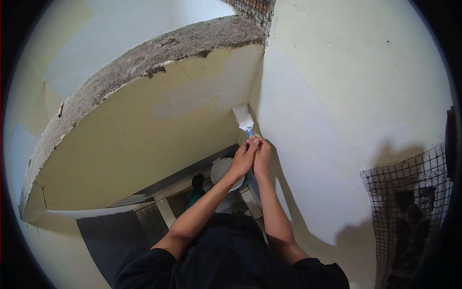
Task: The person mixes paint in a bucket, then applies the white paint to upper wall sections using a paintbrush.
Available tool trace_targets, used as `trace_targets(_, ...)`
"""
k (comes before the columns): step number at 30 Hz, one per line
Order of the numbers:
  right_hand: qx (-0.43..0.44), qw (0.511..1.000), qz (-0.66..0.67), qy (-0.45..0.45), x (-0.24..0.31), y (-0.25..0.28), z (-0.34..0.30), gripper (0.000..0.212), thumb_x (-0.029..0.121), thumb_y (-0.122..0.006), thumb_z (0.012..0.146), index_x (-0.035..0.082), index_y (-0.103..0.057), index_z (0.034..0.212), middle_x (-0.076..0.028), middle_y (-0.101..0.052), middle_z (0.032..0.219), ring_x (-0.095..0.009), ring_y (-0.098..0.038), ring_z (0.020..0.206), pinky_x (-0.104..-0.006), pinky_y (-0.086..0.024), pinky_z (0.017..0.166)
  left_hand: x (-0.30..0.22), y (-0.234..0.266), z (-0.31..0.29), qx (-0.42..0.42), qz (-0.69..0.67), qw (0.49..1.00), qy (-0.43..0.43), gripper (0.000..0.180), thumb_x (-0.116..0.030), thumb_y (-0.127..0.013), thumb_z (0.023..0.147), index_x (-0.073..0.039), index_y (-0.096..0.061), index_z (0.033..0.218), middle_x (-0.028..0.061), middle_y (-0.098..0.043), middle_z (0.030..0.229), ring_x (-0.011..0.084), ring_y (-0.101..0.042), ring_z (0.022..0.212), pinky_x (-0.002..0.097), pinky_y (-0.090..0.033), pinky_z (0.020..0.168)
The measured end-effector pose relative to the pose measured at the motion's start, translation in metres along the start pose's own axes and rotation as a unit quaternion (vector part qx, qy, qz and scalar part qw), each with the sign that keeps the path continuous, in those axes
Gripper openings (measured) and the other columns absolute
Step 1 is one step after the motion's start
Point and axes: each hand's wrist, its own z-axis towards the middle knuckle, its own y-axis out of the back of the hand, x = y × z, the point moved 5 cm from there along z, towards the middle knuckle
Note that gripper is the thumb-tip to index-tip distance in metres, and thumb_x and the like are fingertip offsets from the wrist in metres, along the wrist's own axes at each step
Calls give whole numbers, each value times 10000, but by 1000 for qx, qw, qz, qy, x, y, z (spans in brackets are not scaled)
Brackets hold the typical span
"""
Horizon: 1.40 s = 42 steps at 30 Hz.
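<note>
Paintbrush (pixel 243 118): you hold it by its blue handle with both hands, bristles loaded white and pressed into the inside corner where the low cream wall (pixel 159 144) meets the tall wall (pixel 346 96) on your right. Your left hand (pixel 243 158) and right hand (pixel 262 156) sit side by side just below the bristles, fingers curled and pressed together around the handle; individual fingertips are too small to separate.

Recommended handling of the stroke:
1. Keep the bristles flat against the surface and angled into the corner seam, so that both faces receive paint.
2. Work out from the pale patch already showing on the cream wall, overlapping its edge to avoid a visible line.
3. Apply light, even pressure. Thin runs show below the pale patch; brush these out while they are wet, in my judgement.
4. Stay off the rough, unplastered top edge (pixel 144 58) of the low wall.

Containers: a round white bucket (pixel 222 169) sits below your wrists, partly hidden by your left forearm. Its inside looks pale, but whether it holds paint, and how much, cannot be told. A wire mesh panel (pixel 409 192) lies against the tall wall at lower right, well apart from the brush.
</note>
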Motion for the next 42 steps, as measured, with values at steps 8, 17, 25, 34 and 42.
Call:
trace_targets(8,-23,998,-57,-4,-7,-3,-10,391,289,-576,949,-64,-605,782,-120,-589,644,-182,-517,616,-374,-422,583,-7,5,-18,16,-24,1000,-5,606,-480,-440,1001,82,-529,1207,159,-622,1104,184,-571,1036,295,-431,918)
trace_targets(17,6,998,57,30,84,-11,12,395,338,-567,970,-45,-632,900,-19,-578,719,-111,-493,664,-291,-417,588,-86,7,-19,5,17,991,-129,508,-398,-474,1011,57,-488,1235,123,-606,1096,160,-558,1006,298,-437,919)
trace_targets(25,-8,997,71,-12,7,-28,21,356,326,-568,971,-18,-628,905,0,-579,740,-85,-496,674,-261,-415,589,-29,17,9,-21,54,986,-158,543,-402,-490,994,68,-464,1265,233,-624,1118,274,-615,1057,361,-463,916)
trace_targets(34,-14,998,48,-49,-169,-48,20,363,314,-591,947,-19,-594,803,-43,-565,700,-137,-497,657,-313,-431,622,127,38,76,-26,48,998,13,583,-470,-443,998,68,-513,1213,206,-612,1153,245,-562,1125,340,-396,987)
trace_targets(42,26,987,-143,-70,-185,-51,25,376,295,-596,934,-56,-627,805,-130,-623,689,-183,-543,651,-355,-440,621,143,45,80,-52,-8,998,19,620,-482,-410,991,97,-578,1136,255,-634,1115,313,-609,1069,368,-434,928)
